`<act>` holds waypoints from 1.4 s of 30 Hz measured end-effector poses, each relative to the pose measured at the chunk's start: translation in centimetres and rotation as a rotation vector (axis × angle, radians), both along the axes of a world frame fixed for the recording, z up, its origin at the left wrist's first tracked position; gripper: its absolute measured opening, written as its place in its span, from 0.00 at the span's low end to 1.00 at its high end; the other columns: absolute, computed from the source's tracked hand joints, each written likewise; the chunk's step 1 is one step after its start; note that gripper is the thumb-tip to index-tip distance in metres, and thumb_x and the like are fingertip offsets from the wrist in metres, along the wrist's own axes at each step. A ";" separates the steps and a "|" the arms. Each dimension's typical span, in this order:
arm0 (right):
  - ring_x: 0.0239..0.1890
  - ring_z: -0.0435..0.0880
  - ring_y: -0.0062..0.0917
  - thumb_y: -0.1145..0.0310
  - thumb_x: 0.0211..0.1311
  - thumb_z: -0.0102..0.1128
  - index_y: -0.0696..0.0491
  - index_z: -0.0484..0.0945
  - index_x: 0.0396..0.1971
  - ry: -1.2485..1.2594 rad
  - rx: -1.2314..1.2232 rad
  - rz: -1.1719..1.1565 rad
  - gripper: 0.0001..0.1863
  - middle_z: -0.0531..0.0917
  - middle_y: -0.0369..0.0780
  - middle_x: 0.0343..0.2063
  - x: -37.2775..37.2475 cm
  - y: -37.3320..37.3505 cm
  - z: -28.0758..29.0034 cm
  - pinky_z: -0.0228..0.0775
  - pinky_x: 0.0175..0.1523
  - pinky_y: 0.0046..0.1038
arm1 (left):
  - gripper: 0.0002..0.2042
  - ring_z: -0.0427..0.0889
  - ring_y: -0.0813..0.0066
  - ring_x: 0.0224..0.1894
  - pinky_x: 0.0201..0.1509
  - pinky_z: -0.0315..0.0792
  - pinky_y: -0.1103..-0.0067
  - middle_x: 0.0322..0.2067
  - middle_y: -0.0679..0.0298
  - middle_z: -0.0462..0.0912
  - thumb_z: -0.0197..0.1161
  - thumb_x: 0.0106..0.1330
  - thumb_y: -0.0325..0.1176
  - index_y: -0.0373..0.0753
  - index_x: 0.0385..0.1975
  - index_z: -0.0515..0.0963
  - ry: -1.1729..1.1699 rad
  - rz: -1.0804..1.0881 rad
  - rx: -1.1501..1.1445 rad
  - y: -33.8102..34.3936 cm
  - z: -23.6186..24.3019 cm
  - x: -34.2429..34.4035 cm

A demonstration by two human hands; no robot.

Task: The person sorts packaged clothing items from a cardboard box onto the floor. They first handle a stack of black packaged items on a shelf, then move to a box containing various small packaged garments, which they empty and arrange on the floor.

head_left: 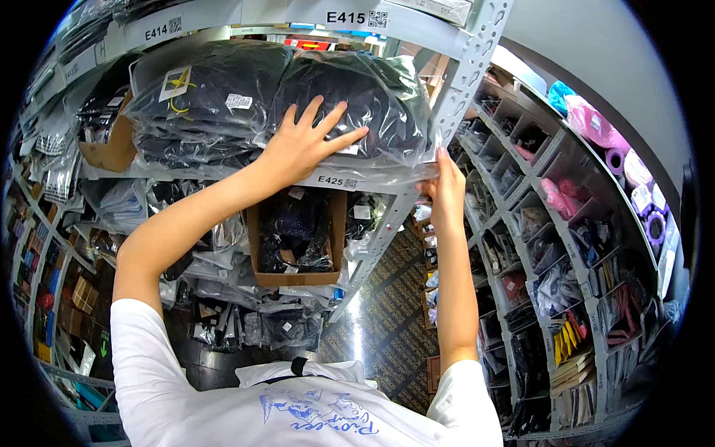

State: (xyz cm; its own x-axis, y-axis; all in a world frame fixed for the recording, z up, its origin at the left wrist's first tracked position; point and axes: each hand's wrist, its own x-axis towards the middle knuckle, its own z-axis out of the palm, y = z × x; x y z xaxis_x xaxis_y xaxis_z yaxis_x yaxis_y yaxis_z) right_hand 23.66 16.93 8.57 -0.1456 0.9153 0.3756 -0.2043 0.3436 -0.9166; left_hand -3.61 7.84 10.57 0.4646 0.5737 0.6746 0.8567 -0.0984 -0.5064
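A transparent plastic bag (387,112) of folded dark clothing lies on the upper shelf, at its right end beside the metal post. Spread flat across its top is my left hand (302,145), fingers apart. My right hand (447,182) is at the shelf's front right corner, next to the post, with its fingers closed on the loose edge of the same bag. Part of those fingers is hidden behind the plastic and the post. Left of this bag sits another bagged stack of dark garments (216,89), with a yellow-corded tag and a white label on it.
A perforated grey post (465,82) rises at the shelf's right end. Below, an open cardboard box (298,279) holds bagged dark items. Another carton (108,153) stands at the shelf's left. Compartment shelving (521,179) lines the right side, across the patterned floor (395,313).
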 end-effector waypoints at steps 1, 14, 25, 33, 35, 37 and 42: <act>0.27 0.82 0.24 0.56 0.73 0.52 0.59 0.79 0.37 0.062 -0.014 0.040 0.19 0.83 0.40 0.29 -0.7 0.7 0.2 0.78 0.34 0.25 | 0.45 0.67 0.44 0.65 0.58 0.71 0.52 0.68 0.55 0.64 0.66 0.51 0.24 0.67 0.71 0.60 -0.010 -0.008 0.013 0.4 0.1 -0.1; 0.28 0.83 0.24 0.71 0.66 0.64 0.62 0.77 0.28 0.274 -0.013 -0.022 0.11 0.80 0.40 0.27 -0.9 1.2 -2.0 0.85 0.36 0.26 | 0.53 0.62 0.46 0.69 0.64 0.58 0.37 0.70 0.58 0.61 0.77 0.43 0.34 0.68 0.73 0.54 -0.127 0.142 -0.028 0.3 -0.3 1.8; 0.24 0.84 0.26 0.79 0.65 0.56 0.61 0.67 0.39 0.247 0.173 -0.047 0.08 0.77 0.41 0.35 -2.9 0.9 1.8 0.75 0.27 0.22 | 0.42 0.68 0.42 0.63 0.58 0.65 0.38 0.70 0.61 0.60 0.65 0.57 0.30 0.75 0.70 0.57 -0.064 -0.030 0.134 6.3 0.5 4.9; 0.38 0.82 0.26 0.77 0.65 0.60 0.61 0.64 0.43 0.366 0.211 0.039 0.14 0.76 0.44 0.40 -3.3 1.5 3.5 0.79 0.42 0.25 | 0.45 0.72 0.51 0.62 0.57 0.72 0.49 0.70 0.59 0.60 0.72 0.53 0.37 0.72 0.71 0.55 -0.164 0.005 -0.148 5.9 3.8 4.8; 0.41 0.82 0.28 0.77 0.65 0.59 0.60 0.62 0.47 0.428 0.243 0.037 0.17 0.75 0.44 0.42 -3.4 1.0 1.2 0.77 0.48 0.27 | 0.44 0.73 0.51 0.61 0.56 0.73 0.51 0.70 0.59 0.61 0.72 0.54 0.37 0.72 0.71 0.56 -0.153 -0.026 -0.111 6.1 3.4 4.4; 0.50 0.78 0.35 0.82 0.60 0.58 0.59 0.62 0.47 0.136 0.448 -0.116 0.19 0.73 0.47 0.46 -4.0 -0.6 -1.4 0.72 0.55 0.32 | 0.44 0.73 0.51 0.60 0.55 0.74 0.52 0.70 0.59 0.61 0.71 0.54 0.37 0.72 0.71 0.56 -0.158 -0.009 -0.123 6.2 3.6 4.4; 0.51 0.75 0.46 0.79 0.51 0.58 0.63 0.76 0.45 -0.683 1.269 -0.636 0.18 0.76 0.51 0.46 -4.6 0.0 -4.6 0.68 0.57 0.41 | 0.45 0.77 0.52 0.56 0.49 0.77 0.53 0.67 0.57 0.66 0.63 0.52 0.26 0.70 0.72 0.56 -0.148 0.000 -0.034 7.1 3.8 4.6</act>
